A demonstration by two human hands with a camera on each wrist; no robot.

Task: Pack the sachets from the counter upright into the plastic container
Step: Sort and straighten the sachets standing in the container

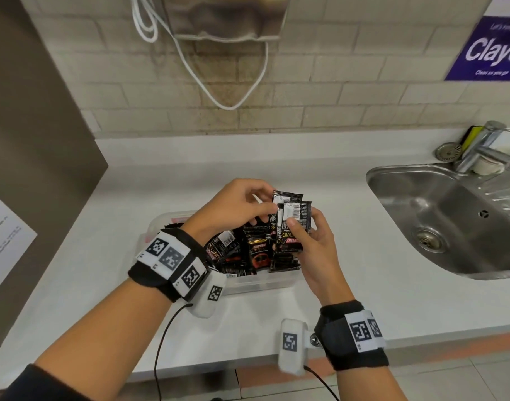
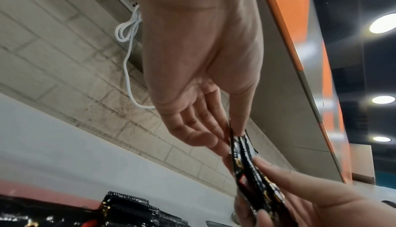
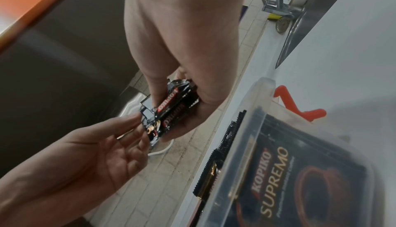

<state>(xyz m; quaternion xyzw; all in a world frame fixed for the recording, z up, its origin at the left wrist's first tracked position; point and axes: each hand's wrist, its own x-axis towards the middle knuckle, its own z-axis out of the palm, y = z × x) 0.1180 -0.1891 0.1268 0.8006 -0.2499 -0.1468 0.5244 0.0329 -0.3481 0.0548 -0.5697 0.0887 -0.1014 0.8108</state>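
Holding a small stack of black Kopiko sachets (image 1: 291, 224) upright above the clear plastic container (image 1: 259, 280), both hands on it. Right hand (image 1: 317, 250) gripping the stack from below/right w/ thumb curled across the front pack and fingers behind; same grip showing in right wrist view (image 3: 171, 105). Left hand (image 1: 233, 206) reaching in from the left, thumb and fingertips pinching the stack's upper edge; left wrist view showing thumb on one side, fingers (image 2: 214, 134) on the other, sachet edges (image 2: 242, 147) between them.

Container sitting on the white counter (image 1: 349, 285), just below the hands, near the front edge. Holding more sachets already, approx. a mix: some leaning, some lying flat w/ fronts up, not all standing. Through the container wall (image 3: 268, 129) in right wrist view, reading "Kopiko Supremo" on one pack pressed against the side.

Lying just behind the container on the counter: a red-orange clip-like piece (image 3: 300, 101), prob. a lid latch, can't tell for sure. Sitting to the right: stainless sink (image 1: 450, 227) w/ tap (image 1: 479, 146). Hanging on the tiled wall above: white cable (image 1: 227, 82).
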